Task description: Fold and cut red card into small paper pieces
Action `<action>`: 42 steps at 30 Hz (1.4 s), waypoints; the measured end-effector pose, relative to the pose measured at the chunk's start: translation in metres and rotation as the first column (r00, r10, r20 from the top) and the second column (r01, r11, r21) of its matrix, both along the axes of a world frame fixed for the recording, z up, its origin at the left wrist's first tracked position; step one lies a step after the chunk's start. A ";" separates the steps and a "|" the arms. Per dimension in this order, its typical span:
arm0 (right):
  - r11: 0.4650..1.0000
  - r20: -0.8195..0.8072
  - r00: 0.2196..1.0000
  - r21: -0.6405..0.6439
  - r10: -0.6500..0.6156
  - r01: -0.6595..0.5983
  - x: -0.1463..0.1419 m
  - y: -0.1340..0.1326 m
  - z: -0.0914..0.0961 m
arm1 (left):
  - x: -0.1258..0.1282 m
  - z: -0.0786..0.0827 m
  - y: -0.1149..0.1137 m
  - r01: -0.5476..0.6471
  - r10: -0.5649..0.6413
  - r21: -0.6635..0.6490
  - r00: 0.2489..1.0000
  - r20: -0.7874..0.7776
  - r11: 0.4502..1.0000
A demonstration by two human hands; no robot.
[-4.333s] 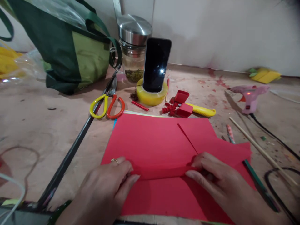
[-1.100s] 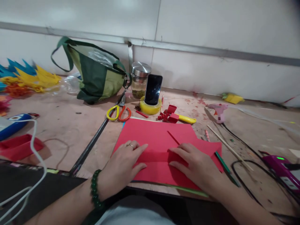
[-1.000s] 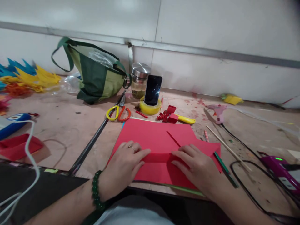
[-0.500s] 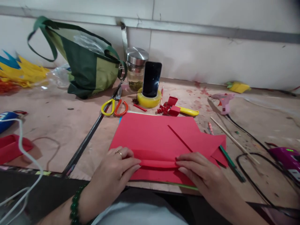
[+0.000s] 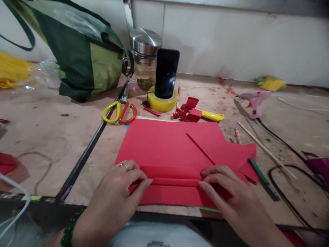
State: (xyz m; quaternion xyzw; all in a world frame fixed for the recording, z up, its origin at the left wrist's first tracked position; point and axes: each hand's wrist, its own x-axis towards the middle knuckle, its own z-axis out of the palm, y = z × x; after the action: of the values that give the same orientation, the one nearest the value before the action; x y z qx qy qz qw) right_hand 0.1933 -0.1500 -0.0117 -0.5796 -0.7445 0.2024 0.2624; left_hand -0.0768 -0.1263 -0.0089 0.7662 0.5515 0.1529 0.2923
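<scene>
A strip of red paper (image 5: 174,182) with a folded or rolled edge lies across larger red sheets (image 5: 164,140) at the table's front. My left hand (image 5: 115,195) pinches the strip's left end between thumb and fingers. At the right end, my right hand (image 5: 231,192) grips it the same way, thumb in front. Both hands rest low over the sheets. A thin dark red sliver (image 5: 200,149) lies on the stack, just beyond my right hand. Folded red paper (image 5: 244,154) sticks out at the stack's right side.
Scissors (image 5: 119,111) lie behind the stack at left. A phone (image 5: 167,73) leans on a yellow tape roll (image 5: 162,103) before a glass jar (image 5: 145,58). A yellow-handled cutter (image 5: 212,116), pink glue gun (image 5: 255,103), wooden stick (image 5: 267,149) and green bag (image 5: 77,51) stand around.
My thumbs and fingers have shifted on the strip, and its folded edge now looks tighter and narrower. The view has tilted down and come closer to the table.
</scene>
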 end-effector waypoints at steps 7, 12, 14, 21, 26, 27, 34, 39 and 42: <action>0.998 -0.004 1.000 -0.067 0.007 -0.007 -0.001 0.002 0.002 | 0.002 0.001 0.003 0.022 -0.021 0.005 0.995 -0.100 1.000; 0.998 0.018 1.000 -0.056 0.007 -0.006 -0.002 0.003 0.001 | 0.003 0.001 0.006 0.034 -0.033 0.004 0.990 -0.140 0.999; 0.999 0.027 1.000 -0.041 0.013 -0.012 -0.002 0.004 0.000 | 0.004 0.003 0.008 0.035 -0.037 -0.017 0.985 -0.170 0.999; 0.999 0.052 0.998 -0.050 0.022 -0.020 -0.002 0.006 0.002 | 0.008 0.009 0.010 0.062 -0.077 -0.065 0.967 -0.245 0.996; 0.998 0.065 0.997 -0.057 0.036 -0.032 -0.003 0.008 0.006 | 0.008 0.010 0.010 0.100 -0.116 -0.071 0.951 -0.287 0.992; 0.997 0.071 0.997 -0.063 0.040 -0.036 -0.003 0.009 0.006 | 0.007 0.010 0.011 0.108 -0.124 -0.069 0.947 -0.295 0.992; 1.000 0.220 0.976 -0.003 -0.002 0.003 -0.003 0.007 0.005 | -0.001 0.006 0.009 0.246 -0.179 0.210 0.939 -0.294 0.946; 0.970 0.478 0.877 0.231 -0.044 -0.077 -0.006 0.003 0.009 | 0.001 0.013 0.007 0.444 -0.318 0.201 0.832 -0.454 0.873; 0.927 0.593 0.799 0.347 -0.099 -0.143 -0.011 0.002 0.017 | 0.004 0.016 0.003 0.490 -0.354 0.185 0.799 -0.487 0.852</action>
State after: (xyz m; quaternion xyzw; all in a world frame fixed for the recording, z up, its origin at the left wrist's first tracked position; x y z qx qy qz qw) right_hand 0.1819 -0.1480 0.0052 -0.5437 -0.8203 -0.1345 0.1160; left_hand -0.0732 -0.1228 0.0071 0.9201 0.3856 -0.0097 0.0681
